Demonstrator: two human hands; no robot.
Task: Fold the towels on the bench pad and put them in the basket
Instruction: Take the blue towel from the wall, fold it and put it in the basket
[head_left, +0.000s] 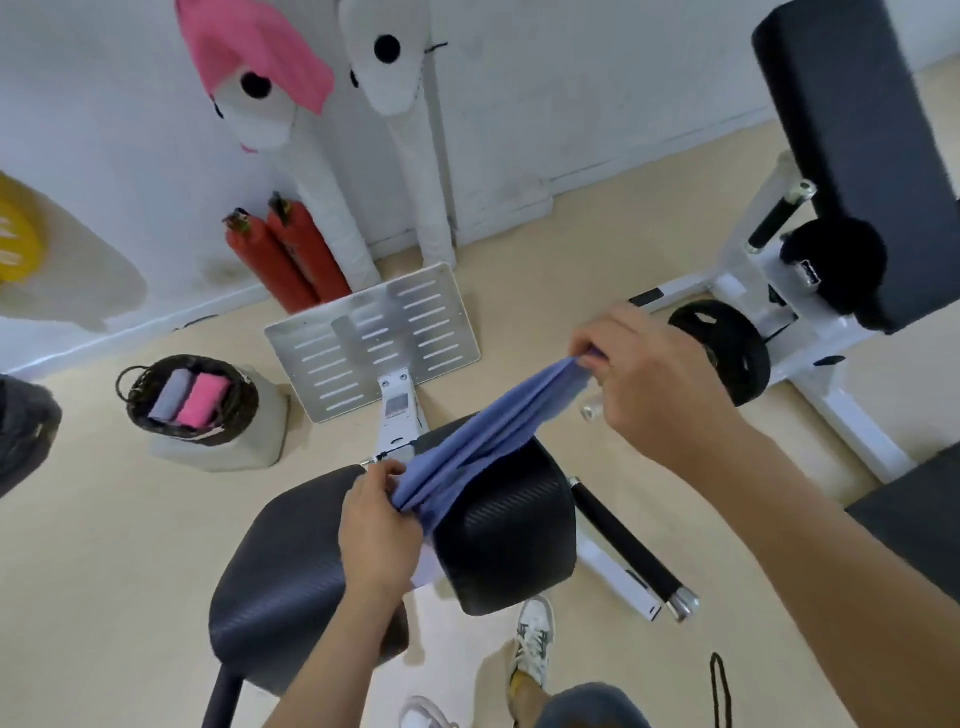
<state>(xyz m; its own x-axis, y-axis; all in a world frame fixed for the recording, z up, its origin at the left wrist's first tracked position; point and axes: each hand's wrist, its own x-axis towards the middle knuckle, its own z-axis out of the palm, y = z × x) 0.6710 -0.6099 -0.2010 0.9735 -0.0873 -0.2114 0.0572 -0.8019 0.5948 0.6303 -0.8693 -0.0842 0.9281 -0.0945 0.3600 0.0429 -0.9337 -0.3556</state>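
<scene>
**A:** Where's the towel?

**B:** Mostly off the tabletop (511, 540). The left hand (379, 525) pinches its near end over the gap between the two black pads. The right hand (649, 374) clutches the far end, higher and further right. The blue towel (483, 436) sags between them as a bunched strip.

**A:** What makes this step go well?

**B:** I'd judge it's the spreading before the first fold. Each hand holds a wad, not a corner. Better to walk the fingers out to the corners and pull the cloth flat. Then lay it on the right pad and fold edge to edge there.

**A:** How will it handle?

**B:** It looks thin and limp. Soft pleats run its length, so it probably won't keep a crease unless pressed. The pads look firm and round-cornered, and their finely ribbed skin should grip the cloth a little. The gap is the risk, since a loose end could slip into it.

**A:** And the basket?

**B:** The basket (247, 402) is far left, on a pale block (228, 452). It's dark, woven and round, with a loop handle. A grey roll (169, 397) and a pink roll (202, 402) lie side by side inside. Room looks tight, so a compact roll would suit.
</scene>
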